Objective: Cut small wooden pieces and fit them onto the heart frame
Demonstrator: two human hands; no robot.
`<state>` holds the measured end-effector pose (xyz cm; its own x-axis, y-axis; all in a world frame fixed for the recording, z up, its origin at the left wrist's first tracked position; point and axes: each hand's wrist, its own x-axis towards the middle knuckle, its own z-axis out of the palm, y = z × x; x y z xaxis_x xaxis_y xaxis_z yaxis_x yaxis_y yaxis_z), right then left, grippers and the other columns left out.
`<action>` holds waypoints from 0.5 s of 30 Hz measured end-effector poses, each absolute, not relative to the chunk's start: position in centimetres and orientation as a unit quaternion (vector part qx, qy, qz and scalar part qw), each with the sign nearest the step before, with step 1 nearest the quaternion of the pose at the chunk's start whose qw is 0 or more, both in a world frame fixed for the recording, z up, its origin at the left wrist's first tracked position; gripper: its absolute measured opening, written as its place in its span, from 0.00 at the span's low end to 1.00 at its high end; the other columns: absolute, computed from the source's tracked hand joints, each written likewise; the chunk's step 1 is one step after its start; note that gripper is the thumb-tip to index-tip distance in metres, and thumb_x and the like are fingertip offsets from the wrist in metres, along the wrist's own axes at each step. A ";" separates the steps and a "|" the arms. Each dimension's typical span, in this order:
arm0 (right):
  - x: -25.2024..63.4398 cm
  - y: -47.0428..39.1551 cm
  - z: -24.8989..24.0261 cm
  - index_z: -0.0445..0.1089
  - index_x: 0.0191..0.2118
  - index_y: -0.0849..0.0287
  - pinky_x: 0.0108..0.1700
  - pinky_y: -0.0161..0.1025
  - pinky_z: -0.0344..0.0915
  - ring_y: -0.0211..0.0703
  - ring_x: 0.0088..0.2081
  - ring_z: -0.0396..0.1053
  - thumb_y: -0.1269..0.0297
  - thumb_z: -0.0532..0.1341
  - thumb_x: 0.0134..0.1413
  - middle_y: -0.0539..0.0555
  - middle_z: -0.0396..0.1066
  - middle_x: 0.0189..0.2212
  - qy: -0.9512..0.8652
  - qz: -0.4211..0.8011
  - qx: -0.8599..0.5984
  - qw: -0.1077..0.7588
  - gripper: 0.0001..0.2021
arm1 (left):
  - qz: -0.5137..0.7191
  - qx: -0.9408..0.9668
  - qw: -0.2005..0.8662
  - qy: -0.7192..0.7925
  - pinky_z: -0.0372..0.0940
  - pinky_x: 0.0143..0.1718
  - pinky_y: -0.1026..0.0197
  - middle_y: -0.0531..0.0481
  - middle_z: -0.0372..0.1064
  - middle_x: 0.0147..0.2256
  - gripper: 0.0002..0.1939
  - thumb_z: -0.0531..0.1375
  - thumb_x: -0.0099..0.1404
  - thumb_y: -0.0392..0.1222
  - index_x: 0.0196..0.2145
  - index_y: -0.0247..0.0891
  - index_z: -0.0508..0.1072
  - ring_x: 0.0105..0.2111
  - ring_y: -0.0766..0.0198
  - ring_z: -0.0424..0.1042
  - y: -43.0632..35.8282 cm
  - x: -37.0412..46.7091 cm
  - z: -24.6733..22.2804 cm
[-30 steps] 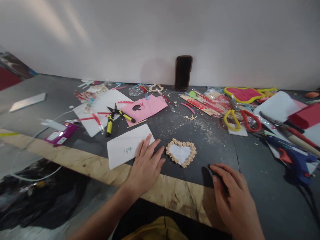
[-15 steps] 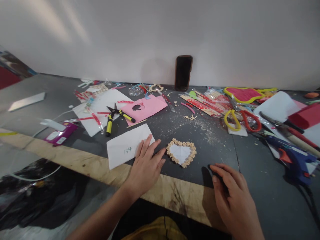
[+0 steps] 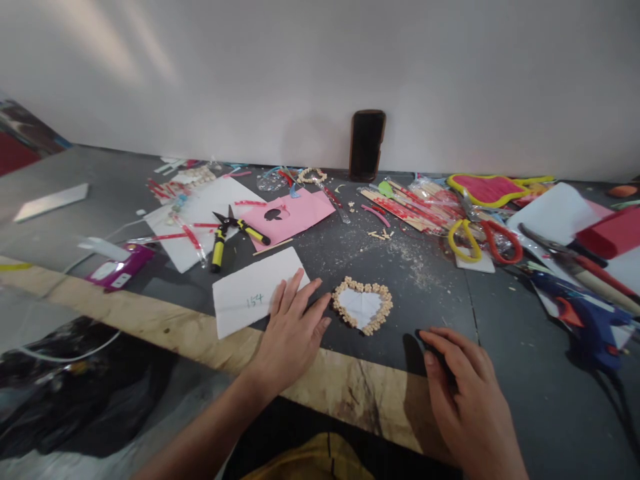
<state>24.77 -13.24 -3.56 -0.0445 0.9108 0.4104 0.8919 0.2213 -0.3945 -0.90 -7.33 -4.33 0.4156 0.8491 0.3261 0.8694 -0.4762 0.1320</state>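
Unmoved since the earlier frame, as far as visible. In head view, read green "154" handwritten on white paper (image 3: 237, 303). Observed left hand (image 3: 293, 328) spread flat, fingers wide, over paper's edge; right hand (image 3: 467, 390) half-curled, thumb and forefinger slightly apart. Located bead-edged heart (image 3: 361, 308) on dark counter (image 3: 530, 373), just beside left fingertips.

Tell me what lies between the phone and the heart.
In the head view, between the phone and heart lie curved pink strips, a few short stick pieces and scattered pale crumbs.
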 end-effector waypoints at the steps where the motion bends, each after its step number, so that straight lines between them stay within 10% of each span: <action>1: 24.8 -13.2 -3.5 0.66 0.46 0.55 0.45 0.45 0.64 0.47 0.45 0.64 0.62 0.52 0.60 0.57 0.66 0.44 -0.722 0.015 -0.625 0.298 0.11 | -0.175 -0.841 0.026 -0.511 0.45 0.62 0.37 0.42 0.58 0.58 0.16 0.49 0.69 0.41 0.52 0.37 0.68 0.64 0.45 0.42 -7.3 -0.9 -4.3; 15: 24.7 -13.3 -3.7 0.66 0.46 0.55 0.44 0.45 0.64 0.46 0.45 0.65 0.62 0.51 0.60 0.57 0.66 0.43 -0.720 0.014 -0.626 0.299 0.11 | -0.165 -0.835 0.002 -0.524 0.45 0.61 0.36 0.44 0.58 0.58 0.16 0.48 0.69 0.40 0.52 0.39 0.68 0.64 0.46 0.43 -7.4 -1.0 -4.4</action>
<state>24.73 -13.30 -3.68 -0.0371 0.9103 0.4123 0.8935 0.2150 -0.3943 -0.99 -7.36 -4.39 0.3953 0.8754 0.2782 0.8766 -0.4500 0.1704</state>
